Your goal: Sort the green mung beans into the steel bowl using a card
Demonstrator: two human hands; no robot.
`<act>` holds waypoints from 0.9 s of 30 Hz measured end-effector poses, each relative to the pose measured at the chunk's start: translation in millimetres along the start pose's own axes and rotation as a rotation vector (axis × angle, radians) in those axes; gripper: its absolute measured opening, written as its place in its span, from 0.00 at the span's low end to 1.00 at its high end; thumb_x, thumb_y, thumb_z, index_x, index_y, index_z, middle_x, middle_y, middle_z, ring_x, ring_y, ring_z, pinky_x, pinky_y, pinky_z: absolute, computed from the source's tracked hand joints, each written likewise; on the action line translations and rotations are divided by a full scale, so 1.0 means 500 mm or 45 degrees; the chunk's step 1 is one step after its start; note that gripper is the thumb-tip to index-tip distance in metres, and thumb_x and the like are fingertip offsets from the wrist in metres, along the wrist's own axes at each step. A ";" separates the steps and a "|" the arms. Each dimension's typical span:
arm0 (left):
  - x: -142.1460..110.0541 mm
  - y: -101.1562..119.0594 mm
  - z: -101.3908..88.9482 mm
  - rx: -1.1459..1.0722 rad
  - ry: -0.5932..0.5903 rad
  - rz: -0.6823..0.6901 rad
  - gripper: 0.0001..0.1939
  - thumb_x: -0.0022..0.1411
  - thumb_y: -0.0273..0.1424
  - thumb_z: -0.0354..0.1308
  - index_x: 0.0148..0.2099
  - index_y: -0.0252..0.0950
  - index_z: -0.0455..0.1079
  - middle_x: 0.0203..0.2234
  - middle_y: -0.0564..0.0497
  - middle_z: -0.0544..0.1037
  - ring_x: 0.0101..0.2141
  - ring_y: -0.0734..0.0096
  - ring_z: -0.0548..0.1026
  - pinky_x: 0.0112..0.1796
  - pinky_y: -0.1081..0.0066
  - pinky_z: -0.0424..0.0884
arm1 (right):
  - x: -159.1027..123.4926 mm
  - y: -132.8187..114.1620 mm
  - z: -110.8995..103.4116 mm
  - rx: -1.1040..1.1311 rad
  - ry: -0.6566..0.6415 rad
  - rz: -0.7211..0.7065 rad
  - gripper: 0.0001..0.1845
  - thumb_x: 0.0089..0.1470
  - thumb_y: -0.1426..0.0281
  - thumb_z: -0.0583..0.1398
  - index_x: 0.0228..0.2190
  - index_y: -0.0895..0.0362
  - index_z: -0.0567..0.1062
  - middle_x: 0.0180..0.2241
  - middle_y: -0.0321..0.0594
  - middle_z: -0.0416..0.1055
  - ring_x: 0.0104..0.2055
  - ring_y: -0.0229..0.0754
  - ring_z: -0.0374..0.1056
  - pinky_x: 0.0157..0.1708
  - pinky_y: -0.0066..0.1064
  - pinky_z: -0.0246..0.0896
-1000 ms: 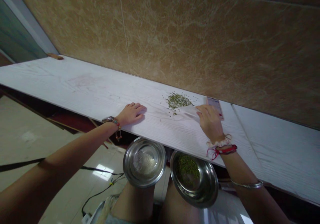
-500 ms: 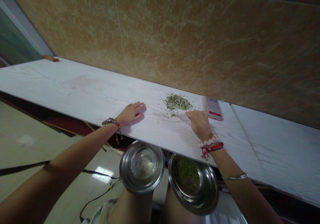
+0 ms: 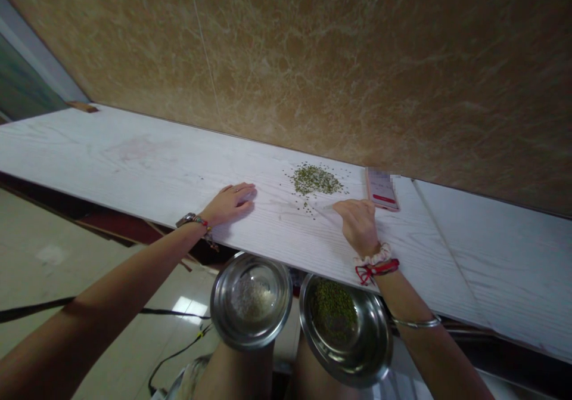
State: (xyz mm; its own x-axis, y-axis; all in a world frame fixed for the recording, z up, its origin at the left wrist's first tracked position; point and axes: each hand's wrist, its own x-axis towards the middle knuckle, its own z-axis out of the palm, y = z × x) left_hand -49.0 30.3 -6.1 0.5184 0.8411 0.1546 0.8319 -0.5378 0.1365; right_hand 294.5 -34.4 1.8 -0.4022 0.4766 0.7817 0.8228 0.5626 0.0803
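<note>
My left hand [image 3: 231, 202] lies flat on the white tabletop [image 3: 250, 161], fingers stretched out, holding nothing. A spread of small green beans, like mung beans [image 3: 315, 179], lies on the tabletop between my hands. Just below its right side, my right hand [image 3: 358, 224] is closed, thumb and fingers pressed together. A thin, pale, translucent piece [image 3: 328, 207] pokes out from its fingertips toward the beans; most of it is hidden. Two steel bowls rest over my knees below the table edge. The left bowl [image 3: 218, 319] holds white grains, the right bowl [image 3: 379, 352] green beans.
A phone [image 3: 382, 189] with its screen lit lies beyond my right hand, near the marbled wall [image 3: 313, 60]. A small wooden block [image 3: 82, 107] sits at the far left end. Black straps or cables [image 3: 174, 312] hang at the lower left.
My right hand has drawn left and toward me, away from the phone, uncovering it. The translucent piece shows less than before. My left hand stays flat on the tabletop. The view has shifted slightly.
</note>
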 end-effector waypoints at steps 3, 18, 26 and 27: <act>-0.001 0.001 -0.001 -0.012 0.007 -0.011 0.26 0.62 0.41 0.41 0.57 0.34 0.63 0.58 0.44 0.65 0.58 0.59 0.63 0.55 0.58 0.59 | -0.001 0.001 -0.006 0.009 0.029 0.017 0.17 0.54 0.81 0.50 0.34 0.52 0.75 0.32 0.38 0.76 0.38 0.41 0.69 0.44 0.37 0.51; -0.001 -0.005 0.005 -0.068 0.063 0.001 0.23 0.62 0.38 0.44 0.57 0.37 0.63 0.56 0.46 0.68 0.57 0.60 0.64 0.55 0.58 0.60 | -0.004 -0.002 -0.009 0.046 0.032 0.107 0.17 0.56 0.77 0.49 0.34 0.51 0.75 0.31 0.39 0.75 0.38 0.42 0.68 0.43 0.39 0.53; -0.001 0.002 0.001 -0.057 0.049 -0.020 0.25 0.62 0.39 0.42 0.56 0.32 0.63 0.56 0.42 0.68 0.57 0.58 0.64 0.55 0.56 0.60 | -0.001 -0.004 -0.010 0.101 -0.011 -0.056 0.17 0.54 0.80 0.50 0.34 0.52 0.74 0.31 0.38 0.76 0.37 0.40 0.69 0.43 0.37 0.54; -0.002 0.003 0.001 -0.056 0.050 -0.023 0.25 0.62 0.39 0.43 0.57 0.33 0.63 0.56 0.42 0.68 0.57 0.58 0.64 0.55 0.57 0.60 | -0.002 -0.001 -0.013 0.099 -0.006 -0.043 0.17 0.54 0.80 0.50 0.34 0.52 0.74 0.30 0.38 0.76 0.37 0.40 0.69 0.43 0.37 0.54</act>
State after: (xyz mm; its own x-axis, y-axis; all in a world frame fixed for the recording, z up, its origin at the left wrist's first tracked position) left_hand -48.3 29.0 -6.5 0.4942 0.8484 0.1896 0.8313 -0.5250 0.1825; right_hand 296.8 -39.5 4.9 -0.4308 0.4595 0.7767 0.7753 0.6289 0.0579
